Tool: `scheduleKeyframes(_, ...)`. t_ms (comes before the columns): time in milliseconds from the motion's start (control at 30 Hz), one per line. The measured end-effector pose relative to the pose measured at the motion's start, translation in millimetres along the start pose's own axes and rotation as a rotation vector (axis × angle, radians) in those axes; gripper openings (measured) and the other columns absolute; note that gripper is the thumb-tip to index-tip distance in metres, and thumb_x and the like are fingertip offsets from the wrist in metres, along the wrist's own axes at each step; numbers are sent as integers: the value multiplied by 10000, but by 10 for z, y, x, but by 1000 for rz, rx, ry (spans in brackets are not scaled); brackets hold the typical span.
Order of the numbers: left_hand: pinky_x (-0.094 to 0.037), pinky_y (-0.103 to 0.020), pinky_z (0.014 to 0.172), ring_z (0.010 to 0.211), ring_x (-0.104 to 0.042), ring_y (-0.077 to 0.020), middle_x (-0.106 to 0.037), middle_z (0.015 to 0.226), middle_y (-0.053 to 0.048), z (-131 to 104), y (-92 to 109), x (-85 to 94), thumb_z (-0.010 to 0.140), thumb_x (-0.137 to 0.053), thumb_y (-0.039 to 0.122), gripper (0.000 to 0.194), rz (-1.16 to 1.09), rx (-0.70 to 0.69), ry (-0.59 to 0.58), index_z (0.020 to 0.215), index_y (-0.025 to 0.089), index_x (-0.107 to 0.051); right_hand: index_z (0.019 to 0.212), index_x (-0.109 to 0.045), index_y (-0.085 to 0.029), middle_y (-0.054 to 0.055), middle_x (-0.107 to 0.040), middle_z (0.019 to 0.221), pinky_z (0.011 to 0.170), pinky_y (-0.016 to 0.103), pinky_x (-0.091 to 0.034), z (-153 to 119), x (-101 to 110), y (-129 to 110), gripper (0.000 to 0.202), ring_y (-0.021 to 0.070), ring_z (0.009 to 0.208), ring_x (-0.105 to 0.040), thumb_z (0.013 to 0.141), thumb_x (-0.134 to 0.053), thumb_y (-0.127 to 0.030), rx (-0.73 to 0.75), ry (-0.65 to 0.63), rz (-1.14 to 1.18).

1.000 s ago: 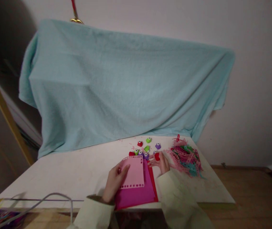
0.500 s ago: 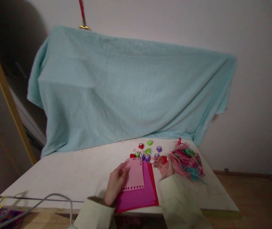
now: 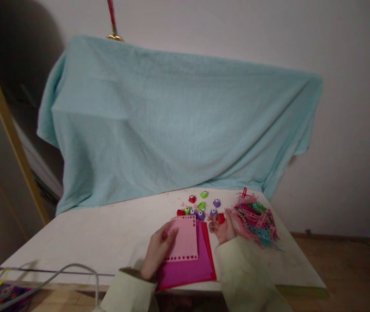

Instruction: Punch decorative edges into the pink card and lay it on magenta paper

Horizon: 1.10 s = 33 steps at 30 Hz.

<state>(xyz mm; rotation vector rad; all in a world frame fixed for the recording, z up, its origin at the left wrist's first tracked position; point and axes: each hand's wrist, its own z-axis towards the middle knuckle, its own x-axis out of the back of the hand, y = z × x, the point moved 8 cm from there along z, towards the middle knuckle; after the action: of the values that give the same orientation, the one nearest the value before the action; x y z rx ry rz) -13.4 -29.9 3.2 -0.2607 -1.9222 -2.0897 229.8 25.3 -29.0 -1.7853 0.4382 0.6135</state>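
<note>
Pink sheet point(image 3: 185, 242): on the magenta sheet point(image 3: 188, 275), near the tabletop's point(image 3: 90, 238) front edge, right of its middle; red sheet point(image 3: 206, 229) showing at the stack's right.
Left hand point(image 3: 158, 247): thumb on top, pinching the pink sheet's left side.
Right hand point(image 3: 225, 232): palm up, fingers loosely curled, red punch point(image 3: 220, 218) held in it — apart from the pink sheet.
Borders done: cut-outs along top and bottom, plus a short run down from the top right corner.
Borders plain: rest of the right side; left side partly covered by the hand — cannot tell there.
Right edge: paper strips point(image 3: 256, 219) piled near it, just past the right hand.
Far edge: loose punches point(image 3: 201, 206) grouped beyond the sheets, cloth point(image 3: 185, 117) hanging behind.
Room: widest between left hand and left edge, cable point(image 3: 77, 265) at front left corner; tighter rightward.
</note>
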Motion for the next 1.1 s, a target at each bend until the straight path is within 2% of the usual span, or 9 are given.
scheduleKeyframes(100,-510,-344,811,890,-665,-257,-729,1028,-64,-2,-8,-5,837,-527,510,473,1,3,-3,1120,159,-668,626,-635,-161,99,-708,837,437,242,-436,-23,-116,105,529,146,527,-613,770,-563,-665,-40,-48,-113)
scheduleKeyframes(233,-517,-327,780,879,-665,-252,-726,1023,-80,-2,-18,-31,839,-530,504,488,5,0,-28,1142,144,-655,711,-679,-125,106,-692,690,465,246,-458,-107,-320,246,506,178,549,-644,794,-585,-615,-76,-231,-263)
scheduleKeyframes(333,-515,-324,751,827,-662,-246,-734,939,-84,-2,-21,-47,843,-528,496,470,22,2,-44,1104,130,-666,767,-695,-100,111,-698,720,472,240,-456,-157,-390,264,512,170,556,-645,798,-592,-600,-52,-293,-304)
scheduleKeyframes(600,-509,-329,762,865,-657,-257,-728,969,-82,-14,-18,-41,841,-532,500,443,-8,9,-37,1053,140,-677,770,-700,-136,109,-701,807,462,242,-436,-134,-318,109,454,159,569,-612,760,-640,-587,79,-126,-259)
scheduleKeyframes(700,-514,-330,753,875,-656,-263,-727,974,-88,-22,-17,-43,836,-535,506,460,-22,27,-42,1068,133,-672,743,-675,-136,86,-666,694,412,227,-391,-116,-279,28,494,137,501,-561,776,-593,-621,132,-76,-233)
scheduleKeyframes(833,-518,-336,750,890,-653,-271,-726,957,-90,-25,-5,-34,831,-541,504,472,-49,30,-33,1085,125,-667,726,-592,-171,-2,-555,501,315,202,-253,-126,-292,55,504,83,329,-408,807,-511,-662,135,-78,-407)
scheduleKeyframes(933,-519,-337,731,878,-653,-275,-727,895,-89,-25,-17,-29,836,-542,501,454,-60,45,-30,1037,118,-679,749,-546,-202,-66,-467,415,292,192,-146,-173,-368,114,411,57,281,-296,789,-586,-609,193,-110,-598)
scheduleKeyframes(1000,-520,-329,704,841,-657,-270,-724,829,-80,-29,-24,-37,839,-543,498,432,-83,58,-41,987,117,-684,771,-547,-206,-85,-432,393,299,185,-143,-204,-431,161,371,52,290,-278,777,-626,-568,230,-149,-656)
scheduleKeyframes(1100,-517,-312,668,787,-658,-255,-718,776,-65,-38,-18,-50,844,-543,493,409,-131,64,-51,953,122,-676,837,-550,-205,-82,-470,424,299,181,-159,-222,-475,234,364,48,292,-281,788,-612,-560,206,-189,-648)
